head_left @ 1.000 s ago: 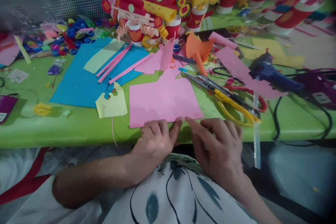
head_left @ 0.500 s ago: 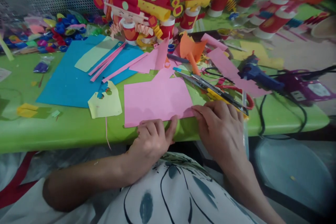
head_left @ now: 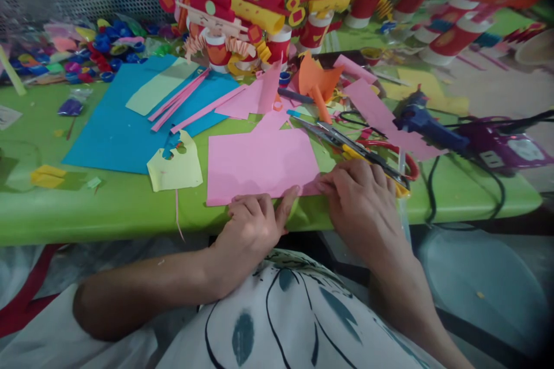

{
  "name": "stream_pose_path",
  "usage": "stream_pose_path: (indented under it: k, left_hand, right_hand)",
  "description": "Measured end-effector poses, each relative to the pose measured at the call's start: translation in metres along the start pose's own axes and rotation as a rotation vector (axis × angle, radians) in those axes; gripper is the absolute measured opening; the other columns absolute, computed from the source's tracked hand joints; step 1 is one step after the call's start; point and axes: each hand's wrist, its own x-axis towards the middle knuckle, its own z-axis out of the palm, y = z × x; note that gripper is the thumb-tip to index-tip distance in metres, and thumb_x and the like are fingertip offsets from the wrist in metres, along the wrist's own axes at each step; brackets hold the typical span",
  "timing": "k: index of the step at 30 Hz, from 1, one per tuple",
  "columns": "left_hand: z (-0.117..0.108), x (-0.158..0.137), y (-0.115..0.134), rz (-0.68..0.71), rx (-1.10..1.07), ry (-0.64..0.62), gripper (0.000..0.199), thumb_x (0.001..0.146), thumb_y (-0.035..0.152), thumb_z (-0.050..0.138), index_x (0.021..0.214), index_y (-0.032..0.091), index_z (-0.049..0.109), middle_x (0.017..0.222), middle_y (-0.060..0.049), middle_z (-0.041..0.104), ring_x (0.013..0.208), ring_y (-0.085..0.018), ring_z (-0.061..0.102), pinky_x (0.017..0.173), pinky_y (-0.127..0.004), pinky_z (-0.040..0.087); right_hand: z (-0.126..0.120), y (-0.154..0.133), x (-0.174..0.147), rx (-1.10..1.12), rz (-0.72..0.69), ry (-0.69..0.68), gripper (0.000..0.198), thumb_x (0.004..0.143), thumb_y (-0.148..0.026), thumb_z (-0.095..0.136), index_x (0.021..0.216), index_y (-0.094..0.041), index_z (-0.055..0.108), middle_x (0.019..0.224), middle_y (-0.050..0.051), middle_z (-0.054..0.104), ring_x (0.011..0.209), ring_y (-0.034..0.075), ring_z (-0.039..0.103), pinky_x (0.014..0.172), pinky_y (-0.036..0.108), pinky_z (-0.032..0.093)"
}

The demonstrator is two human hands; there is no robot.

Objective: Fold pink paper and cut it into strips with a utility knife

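Note:
A rectangular pink paper sheet (head_left: 262, 161) lies flat along the near part of the table. My left hand (head_left: 253, 222) presses on its lower edge, with curled fingers on the paper and the thumb stretched to the right. At the lower right corner, my right hand (head_left: 361, 202) is closed, thumb and forefinger pinching the paper edge. Just beyond the right hand lie a cutter knife (head_left: 359, 153) with a yellow and black handle and scissors (head_left: 409, 164) with red loops, partly covered.
Blue paper (head_left: 104, 121) and a torn pale-yellow piece (head_left: 177, 170) lie left. Red-and-white paper-cup crafts (head_left: 318, 29) line the back. On the right are a blue glue gun (head_left: 428, 124), its cable (head_left: 433, 184) and a purple box (head_left: 502, 147). A round stool (head_left: 480, 282) stands below.
My left thumb has slid slightly right along the paper's lower edge. Both hands stay on the sheet, and the whole view has shifted a little.

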Motion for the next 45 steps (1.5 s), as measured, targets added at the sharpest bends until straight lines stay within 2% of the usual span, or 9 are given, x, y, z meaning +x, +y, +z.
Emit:
stream_pose_path:
  k: [7, 13, 17, 21, 24, 29, 34, 39, 45]
  left_hand:
    - [-0.016, 0.012, 0.002, 0.098, 0.236, -0.176, 0.076, 0.109, 0.036, 0.060, 0.177, 0.023, 0.029, 0.086, -0.017, 0.075, 0.063, -0.031, 0.071, 0.046, -0.031, 0.045]
    - [-0.024, 0.017, 0.002, 0.085, 0.260, -0.229, 0.078, 0.108, 0.031, 0.064, 0.177, 0.024, 0.029, 0.092, -0.018, 0.077, 0.066, -0.028, 0.075, 0.047, -0.027, 0.049]
    - [-0.020, 0.015, 0.000, 0.087, 0.244, -0.193, 0.076, 0.109, 0.036, 0.062, 0.177, 0.023, 0.030, 0.091, -0.017, 0.076, 0.068, -0.028, 0.074, 0.048, -0.029, 0.050]
    - [-0.016, 0.013, 0.001, 0.106, 0.261, -0.159, 0.084, 0.108, 0.033, 0.063, 0.179, 0.033, 0.018, 0.087, -0.013, 0.075, 0.064, -0.028, 0.072, 0.047, -0.029, 0.049]
    - [-0.017, 0.013, 0.001, 0.136, 0.298, -0.169, 0.084, 0.109, 0.031, 0.059, 0.179, 0.037, 0.012, 0.087, -0.013, 0.075, 0.064, -0.029, 0.073, 0.047, -0.029, 0.048]
    - [-0.021, 0.017, -0.001, 0.146, 0.285, -0.188, 0.088, 0.109, 0.028, 0.060, 0.179, 0.034, 0.007, 0.089, -0.013, 0.077, 0.066, -0.029, 0.075, 0.050, -0.031, 0.054]
    - [-0.022, 0.019, -0.003, 0.142, 0.228, -0.229, 0.084, 0.107, 0.025, 0.064, 0.177, 0.043, 0.020, 0.092, -0.011, 0.077, 0.066, -0.027, 0.076, 0.050, -0.028, 0.054]
    - [-0.018, 0.017, -0.002, 0.150, 0.284, -0.164, 0.070, 0.110, 0.033, 0.058, 0.174, 0.035, 0.032, 0.093, -0.015, 0.078, 0.067, -0.029, 0.077, 0.051, -0.030, 0.054]
    - [-0.013, 0.009, 0.003, 0.160, 0.423, -0.062, 0.076, 0.110, 0.026, 0.054, 0.178, 0.033, 0.020, 0.083, -0.011, 0.077, 0.056, -0.026, 0.070, 0.045, -0.028, 0.047]
  right_hand:
    - [-0.001, -0.003, -0.004, -0.029, 0.004, 0.003, 0.024, 0.106, -0.027, 0.049, 0.099, -0.023, 0.071, 0.113, 0.014, 0.064, 0.104, 0.030, 0.053, 0.081, 0.044, 0.036]
    - [0.000, 0.000, -0.004, -0.071, 0.008, -0.001, 0.027, 0.107, -0.030, 0.048, 0.095, -0.021, 0.070, 0.112, 0.014, 0.064, 0.103, 0.029, 0.053, 0.080, 0.043, 0.035]
    - [-0.002, 0.001, -0.004, -0.111, -0.010, -0.025, 0.026, 0.106, -0.031, 0.049, 0.094, -0.022, 0.070, 0.111, 0.014, 0.065, 0.103, 0.029, 0.052, 0.081, 0.043, 0.034]
    - [-0.001, 0.000, -0.006, -0.114, -0.003, -0.023, 0.024, 0.106, -0.034, 0.051, 0.097, -0.022, 0.070, 0.113, 0.014, 0.064, 0.104, 0.030, 0.052, 0.084, 0.044, 0.034]
    - [0.000, -0.003, -0.010, -0.117, 0.037, 0.018, 0.022, 0.106, -0.035, 0.052, 0.110, -0.022, 0.069, 0.118, 0.015, 0.064, 0.105, 0.031, 0.053, 0.085, 0.045, 0.035]
    - [-0.009, -0.007, -0.019, -0.142, 0.129, 0.111, 0.032, 0.105, -0.029, 0.056, 0.134, -0.022, 0.065, 0.132, 0.018, 0.061, 0.115, 0.034, 0.056, 0.090, 0.048, 0.039]
    - [-0.022, -0.015, -0.029, 0.025, -0.026, 0.284, 0.038, 0.102, -0.019, 0.063, 0.139, -0.024, 0.063, 0.135, 0.015, 0.066, 0.113, 0.028, 0.063, 0.095, 0.046, 0.043]
    - [-0.005, -0.023, -0.034, 0.126, -0.138, 0.173, 0.031, 0.102, -0.014, 0.062, 0.131, -0.025, 0.068, 0.121, 0.006, 0.077, 0.105, 0.021, 0.068, 0.086, 0.040, 0.039]
    - [0.002, -0.025, -0.040, 0.134, -0.094, 0.170, 0.035, 0.102, -0.015, 0.064, 0.135, -0.025, 0.070, 0.121, 0.004, 0.079, 0.104, 0.021, 0.071, 0.092, 0.045, 0.036]
